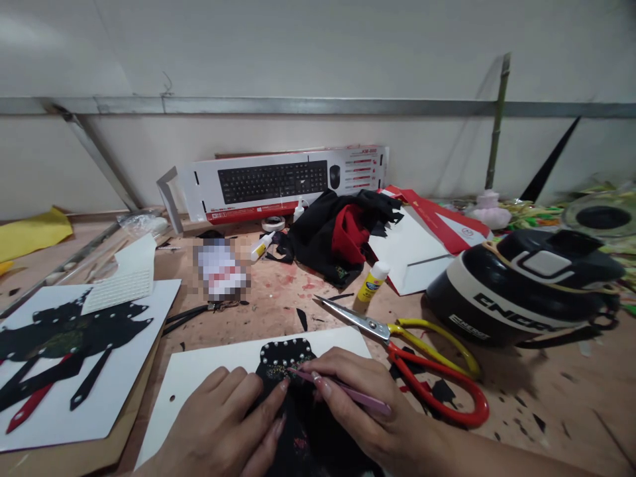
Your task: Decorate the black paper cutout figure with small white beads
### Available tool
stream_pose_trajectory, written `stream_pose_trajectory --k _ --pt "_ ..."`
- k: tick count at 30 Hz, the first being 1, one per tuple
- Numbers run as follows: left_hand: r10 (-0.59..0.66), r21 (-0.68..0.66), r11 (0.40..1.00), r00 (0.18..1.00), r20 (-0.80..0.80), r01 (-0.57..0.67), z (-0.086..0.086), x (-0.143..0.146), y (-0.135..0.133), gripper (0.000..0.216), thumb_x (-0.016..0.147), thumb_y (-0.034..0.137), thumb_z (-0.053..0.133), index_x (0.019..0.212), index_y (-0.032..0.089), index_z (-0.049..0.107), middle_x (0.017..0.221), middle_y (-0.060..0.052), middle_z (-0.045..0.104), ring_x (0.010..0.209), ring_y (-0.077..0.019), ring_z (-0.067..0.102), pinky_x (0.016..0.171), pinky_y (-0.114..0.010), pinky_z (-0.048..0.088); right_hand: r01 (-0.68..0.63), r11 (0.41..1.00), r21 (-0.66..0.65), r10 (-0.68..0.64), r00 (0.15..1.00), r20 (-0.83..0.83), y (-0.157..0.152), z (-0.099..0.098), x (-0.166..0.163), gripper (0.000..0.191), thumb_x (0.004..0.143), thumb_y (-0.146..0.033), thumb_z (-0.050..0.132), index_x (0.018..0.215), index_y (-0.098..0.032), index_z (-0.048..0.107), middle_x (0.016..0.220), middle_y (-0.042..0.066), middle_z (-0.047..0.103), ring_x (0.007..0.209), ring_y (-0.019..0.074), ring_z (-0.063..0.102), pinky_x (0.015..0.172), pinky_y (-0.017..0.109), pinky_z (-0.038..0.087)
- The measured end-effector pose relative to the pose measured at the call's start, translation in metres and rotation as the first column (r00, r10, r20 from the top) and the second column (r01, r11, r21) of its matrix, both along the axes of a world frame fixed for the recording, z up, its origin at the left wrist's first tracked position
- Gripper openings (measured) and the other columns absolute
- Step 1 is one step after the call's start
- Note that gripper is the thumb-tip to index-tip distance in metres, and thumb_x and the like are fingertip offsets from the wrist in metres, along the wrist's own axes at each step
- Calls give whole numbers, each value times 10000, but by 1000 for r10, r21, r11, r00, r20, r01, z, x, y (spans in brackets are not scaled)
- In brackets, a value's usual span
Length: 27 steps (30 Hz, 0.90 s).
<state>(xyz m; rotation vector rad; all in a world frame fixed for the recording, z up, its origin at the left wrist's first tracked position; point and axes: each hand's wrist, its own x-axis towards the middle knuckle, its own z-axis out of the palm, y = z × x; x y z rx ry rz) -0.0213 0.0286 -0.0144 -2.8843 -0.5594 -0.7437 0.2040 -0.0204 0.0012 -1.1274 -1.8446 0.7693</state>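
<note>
On the left, a black cloth shape [64, 338] with white beads lies on white paper [144, 318]. Next comes a white board [199, 371]. The left hand [231, 417] has bent fingers pressing on a black cloth [325, 437]; I can't tell if it pinches it. This cloth lies on the board, with white beads on its top flap [285, 351]. The right hand [348, 391] is closed around pink tweezers [368, 401], their tip at the flap's lower edge. Farther right, a glue stick [372, 281], open scissors [390, 331] and a big bottle [491, 298] are on the surface [546, 377].
</note>
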Motion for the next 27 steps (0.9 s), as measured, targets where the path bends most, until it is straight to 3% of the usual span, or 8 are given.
stream_pose_trajectory --k 15,27 --pt "30 39 999 999 -37 -29 -1 1 1 343 997 242 336 1070 138 655 713 -44 673 591 -182 630 518 -305 523 -18 999 -38 17 1000 -16 -1 5 2 246 928 -143 482 1046 -121 696 828 80 712 735 148 662 680 241 530" --pt "-3 20 1000 1000 20 3 -2 -8 -2 243 918 142 465 1023 126 683 732 -51 702 615 -184 648 538 -309 546 -56 993 105 55 998 8 -1 -4 2 253 893 -75 512 1091 -100 669 869 108 725 768 149 673 706 233 536"
